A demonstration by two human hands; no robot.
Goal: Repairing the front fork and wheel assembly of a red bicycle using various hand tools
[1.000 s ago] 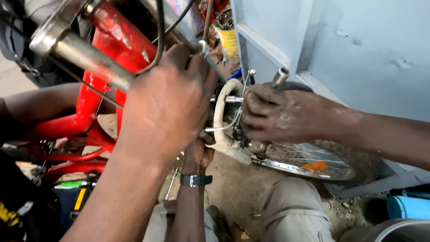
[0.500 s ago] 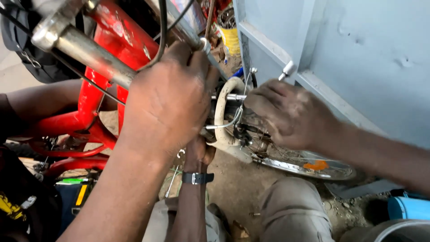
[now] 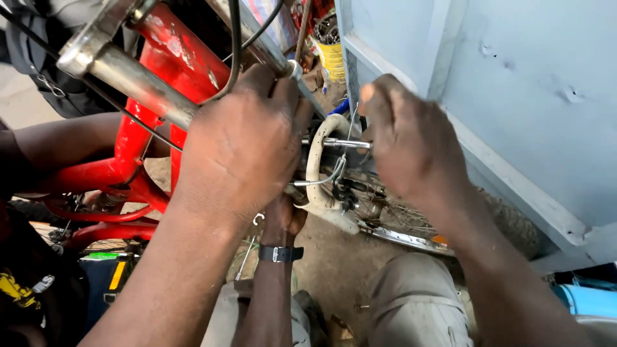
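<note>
Black-strapped wristwatch circles a co-worker's forearm rising from below. Above it, the left hand has its grip curled over the grey metal tube of the red bicycle frame. Just beyond, the right hand pinches a thin silver axle rod beside the white mudguard.

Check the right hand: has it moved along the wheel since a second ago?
Yes. The right hand has shifted left and up, off the tyre by the blue wall, toward the white mudguard.
</note>
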